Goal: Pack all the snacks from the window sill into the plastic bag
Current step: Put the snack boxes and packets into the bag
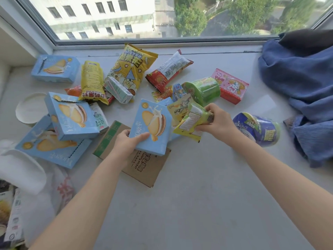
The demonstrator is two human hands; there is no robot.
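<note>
My left hand grips a light blue biscuit box by its lower left corner, lifted above a brown cardboard box. My right hand pinches a yellow-green snack packet. A white plastic bag with red print lies crumpled at the lower left. Several more snacks are spread over the window sill: three other blue biscuit boxes, yellow bags, a red packet, a green cup, a pink box and a blue-green cup on its side.
A blue cloth bag with dark cloth in it fills the right end of the sill. A white paper bowl sits at the left, another white bowl near the plastic bag. The window pane runs along the back.
</note>
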